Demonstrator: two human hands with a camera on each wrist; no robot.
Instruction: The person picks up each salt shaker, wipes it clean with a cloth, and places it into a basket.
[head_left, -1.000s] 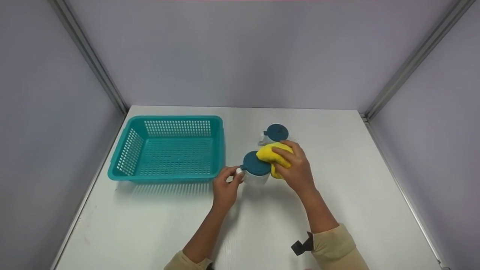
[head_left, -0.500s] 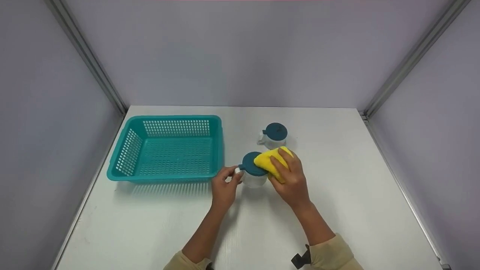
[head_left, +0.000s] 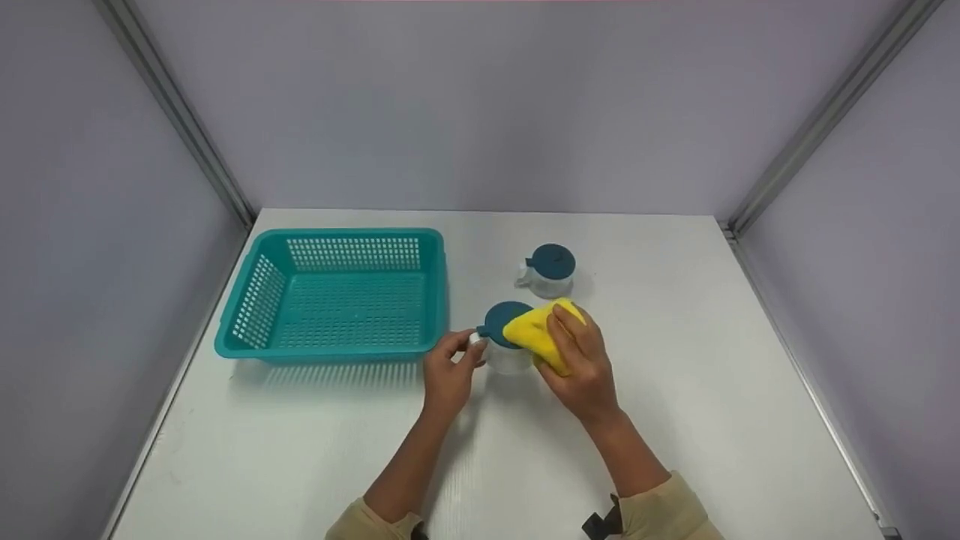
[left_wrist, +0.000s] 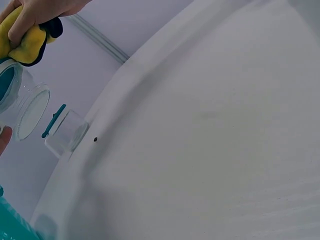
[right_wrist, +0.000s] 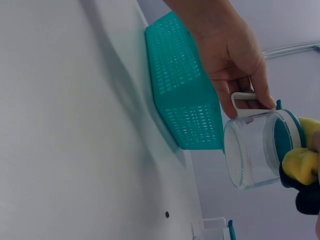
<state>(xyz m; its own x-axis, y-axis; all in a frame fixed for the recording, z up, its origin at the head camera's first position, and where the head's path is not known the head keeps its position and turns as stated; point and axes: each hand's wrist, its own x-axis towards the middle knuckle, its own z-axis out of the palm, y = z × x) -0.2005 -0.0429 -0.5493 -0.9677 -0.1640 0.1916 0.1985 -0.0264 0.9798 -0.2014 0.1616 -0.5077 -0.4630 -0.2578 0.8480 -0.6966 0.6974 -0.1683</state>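
Note:
A clear jar with a blue-green lid and white handle is held up over the table, its base off the surface in the right wrist view. My left hand grips it by the handle. On the right side of the lid, my right hand holds a bunched yellow cloth, which covers part of the lid; the cloth has a dark edge in the wrist views. Farther back stands a second, similar lidded jar, untouched.
A teal plastic basket sits on the white table, left of the hands. Panels enclose the table at the back and both sides. A small dark speck shows on the tabletop near the second jar.
My right hand and the cloth have moved down and slightly left over the lid, uncovering the rear jar's body. The left hand keeps its grip on the handle, nearly still.

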